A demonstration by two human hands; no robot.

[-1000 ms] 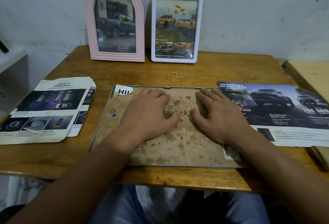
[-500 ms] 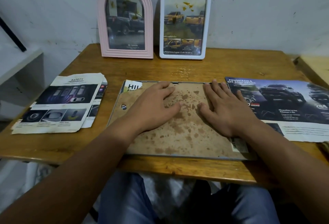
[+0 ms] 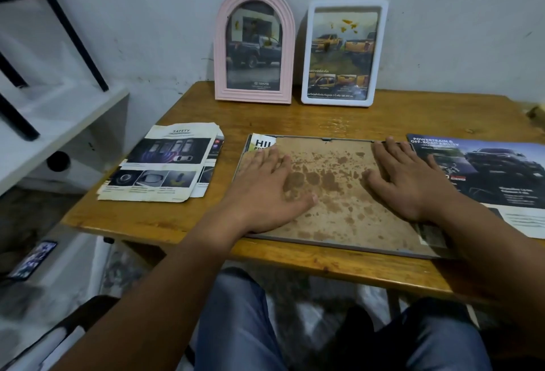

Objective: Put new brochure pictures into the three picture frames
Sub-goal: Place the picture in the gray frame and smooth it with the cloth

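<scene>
Both hands, left (image 3: 267, 184) and right (image 3: 408, 180), lay flat, fingers straight, gripping nothing, pressing the backing board (image 3: 330, 193) into the face-down frame (image 3: 339, 245) at the counter's (image 3: 206, 217) near edge, probably seating it.

Head view, steeply down, close.

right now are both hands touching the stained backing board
Touching. The head view shows the left hand and right hand lying flat, palms down, on the backing board, with no gap under the fingers.
</scene>
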